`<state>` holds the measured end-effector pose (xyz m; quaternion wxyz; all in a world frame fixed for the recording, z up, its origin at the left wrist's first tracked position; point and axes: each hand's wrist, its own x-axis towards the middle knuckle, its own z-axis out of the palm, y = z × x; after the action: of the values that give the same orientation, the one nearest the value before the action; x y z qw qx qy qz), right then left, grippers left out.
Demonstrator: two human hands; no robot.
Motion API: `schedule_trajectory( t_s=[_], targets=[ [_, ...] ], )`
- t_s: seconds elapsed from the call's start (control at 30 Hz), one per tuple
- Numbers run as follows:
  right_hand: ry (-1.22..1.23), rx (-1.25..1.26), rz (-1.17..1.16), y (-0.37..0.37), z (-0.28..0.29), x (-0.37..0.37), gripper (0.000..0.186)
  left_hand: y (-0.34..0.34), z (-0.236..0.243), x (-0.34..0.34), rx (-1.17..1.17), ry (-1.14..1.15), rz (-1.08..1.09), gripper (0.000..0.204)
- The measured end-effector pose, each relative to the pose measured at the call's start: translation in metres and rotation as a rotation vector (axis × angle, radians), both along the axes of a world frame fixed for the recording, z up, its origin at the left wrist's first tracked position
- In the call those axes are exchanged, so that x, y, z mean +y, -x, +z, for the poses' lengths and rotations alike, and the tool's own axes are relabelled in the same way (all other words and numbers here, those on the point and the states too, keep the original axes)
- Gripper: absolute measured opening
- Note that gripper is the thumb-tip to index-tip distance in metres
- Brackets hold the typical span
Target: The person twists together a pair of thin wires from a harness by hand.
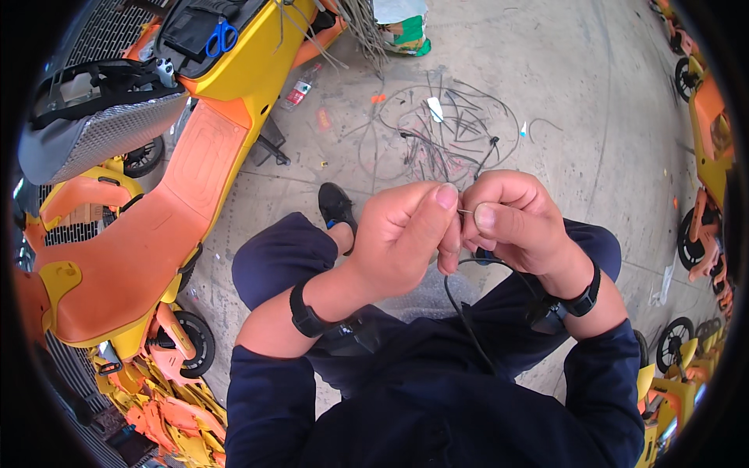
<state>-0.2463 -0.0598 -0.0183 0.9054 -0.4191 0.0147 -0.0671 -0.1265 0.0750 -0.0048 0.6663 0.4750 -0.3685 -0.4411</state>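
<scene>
My left hand (406, 238) and my right hand (519, 222) meet in front of me, above my spread knees. Each is closed in a pinch, thumb against fingers. A thin, light-coloured wire (465, 210) spans the small gap between the two thumbs, its ends hidden in the fingers. From beneath the hands a black cable (468, 321) loops down across my lap. Whether the thin wire belongs to this cable I cannot tell. Both wrists carry black straps with small dark devices.
At left stands a yellow and orange scooter (175, 187), with blue scissors (221, 37) on its top. Cut cable pieces (449, 129) litter the concrete floor ahead, near a plastic bottle (298, 92). Broken panels (175, 417) pile up lower left. More scooters (706, 140) line the right side.
</scene>
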Motion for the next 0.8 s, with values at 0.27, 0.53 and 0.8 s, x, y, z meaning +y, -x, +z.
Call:
schedule_trajectory(
  t_s=[0.27,0.53,0.8],
  targets=[
    [-0.238,-0.062,0.039,-0.0025,-0.0042,0.002,0.012,-0.0001,0.0053,-0.0004,0.238,-0.036,-0.003,0.042],
    [-0.26,-0.079,-0.011,-0.0049,-0.0042,0.0003,0.013,-0.0023,0.0061,-0.0065,0.417,-0.069,0.036,0.045],
    [-0.241,-0.122,-0.031,-0.0073,-0.0047,-0.0026,0.015,-0.0075,0.0036,-0.0083,0.455,-0.047,0.038,0.042]
  ],
)
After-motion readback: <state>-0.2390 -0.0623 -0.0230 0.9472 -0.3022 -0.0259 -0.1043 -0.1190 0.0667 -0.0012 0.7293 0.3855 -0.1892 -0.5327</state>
